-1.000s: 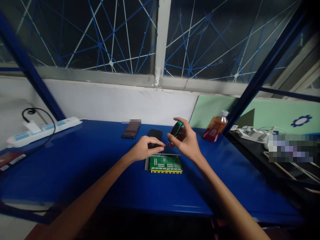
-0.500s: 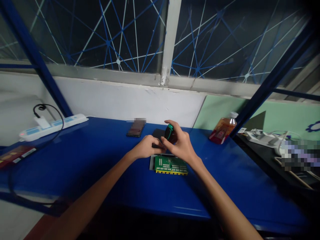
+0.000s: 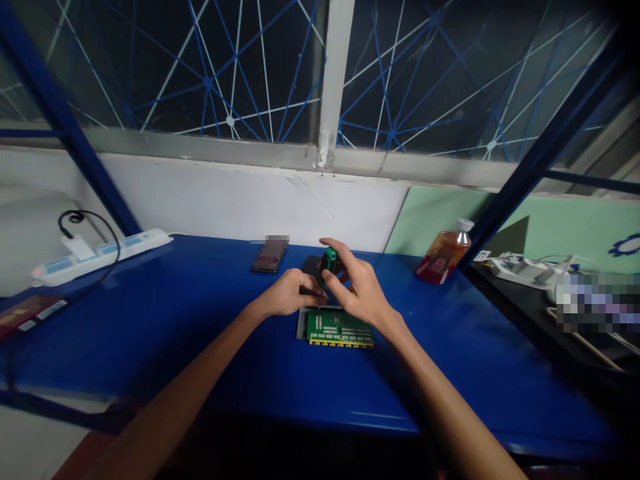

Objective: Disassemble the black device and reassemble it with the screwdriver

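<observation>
A screwdriver [image 3: 329,260] with a green and black handle stands nearly upright, gripped by the thumb and fingers of my right hand [image 3: 361,288]. Its shaft points down at the back edge of a green circuit board [image 3: 340,328], which has a yellow strip along its front. My left hand [image 3: 290,292] is beside the shaft, thumb and fingertips brought together in a pinch. Whatever those fingertips hold is too small or hidden to make out. Under the board, a grey plate [image 3: 302,324] shows at the left.
Behind the hands lie a phone [image 3: 271,255] and a dark flat object [image 3: 313,265]. A bottle [image 3: 445,253] stands at right on the blue table [image 3: 240,387]. At left are a power strip [image 3: 107,255], its cable and a red box [image 3: 30,313]. Blue frame posts flank the table.
The screwdriver handle has shifted slightly left and turned in my right fingers. The whole view has moved a little; the board keeps its place under my hands.
</observation>
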{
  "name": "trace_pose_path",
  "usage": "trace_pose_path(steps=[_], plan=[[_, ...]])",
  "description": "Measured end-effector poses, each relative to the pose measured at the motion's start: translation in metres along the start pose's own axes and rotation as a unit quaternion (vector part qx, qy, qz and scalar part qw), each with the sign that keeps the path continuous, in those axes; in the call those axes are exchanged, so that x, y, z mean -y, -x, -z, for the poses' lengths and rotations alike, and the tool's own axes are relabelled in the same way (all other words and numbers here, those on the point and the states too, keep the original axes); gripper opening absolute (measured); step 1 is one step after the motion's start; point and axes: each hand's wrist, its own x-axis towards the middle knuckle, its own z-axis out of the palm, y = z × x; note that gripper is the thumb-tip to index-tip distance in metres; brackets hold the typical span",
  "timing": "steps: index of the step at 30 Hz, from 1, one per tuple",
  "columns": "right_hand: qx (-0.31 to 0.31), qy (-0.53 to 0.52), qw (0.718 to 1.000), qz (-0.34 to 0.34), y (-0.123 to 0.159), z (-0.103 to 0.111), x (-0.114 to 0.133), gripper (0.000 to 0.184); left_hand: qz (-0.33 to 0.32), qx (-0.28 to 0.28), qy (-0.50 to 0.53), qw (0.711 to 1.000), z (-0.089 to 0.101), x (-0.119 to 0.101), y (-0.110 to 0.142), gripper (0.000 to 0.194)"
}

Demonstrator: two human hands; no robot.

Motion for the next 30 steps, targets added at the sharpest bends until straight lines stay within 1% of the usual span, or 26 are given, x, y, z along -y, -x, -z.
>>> trace_pose_path(steps=[5,8,11,16,19,24,30], plan=[[-0.006,-0.008,1.000,0.000,0.002,-0.002,-0.002,0.063,-0.015,0.012,-0.027,0.999,0.002,-0.002,0.000,0.011],[-0.010,-0.021,1.000,-0.005,0.005,-0.004,-0.004,0.068,-0.013,0.019,-0.047,0.999,0.003,-0.004,0.001,0.013],[-0.030,-0.029,0.999,-0.015,0.007,-0.007,-0.007,0.068,-0.009,0.018,-0.057,0.998,0.003,-0.003,0.001,0.013],[-0.066,-0.029,0.997,-0.026,0.011,-0.012,-0.011,0.066,-0.002,-0.019,-0.050,0.999,0.000,0.000,0.001,0.014],[-0.072,-0.019,0.997,-0.030,0.012,-0.014,-0.010,0.065,0.004,-0.017,-0.051,0.999,0.000,0.002,0.001,0.015],[-0.082,-0.016,0.996,-0.039,0.013,-0.015,-0.010,0.058,0.011,0.008,-0.048,0.999,0.003,-0.001,0.001,0.018],[-0.079,-0.022,0.996,-0.047,0.013,-0.017,-0.016,0.035,0.004,0.029,-0.028,0.999,0.003,-0.003,0.001,0.016]])
